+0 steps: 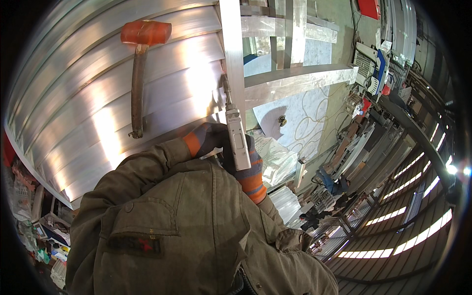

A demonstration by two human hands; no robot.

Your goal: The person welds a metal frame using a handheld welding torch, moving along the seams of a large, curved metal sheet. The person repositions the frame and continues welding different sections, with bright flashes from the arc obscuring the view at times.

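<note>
Where ribbed panels [83, 93] spread left of the bar [233, 49], a mallet [138, 73] lies on them; by the bar's near end your left hand [207, 137] curls beside the tool [238, 142], though whether it grips cannot be told. The tool's tip sits at the bar's left edge; below, your right hand [250, 176] wraps its body. Beams [300, 84] reach right from the bar.

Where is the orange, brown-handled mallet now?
In the head view's upper left, the orange mallet lies on silvery metal slats, left of the grey boxy tool.
</note>
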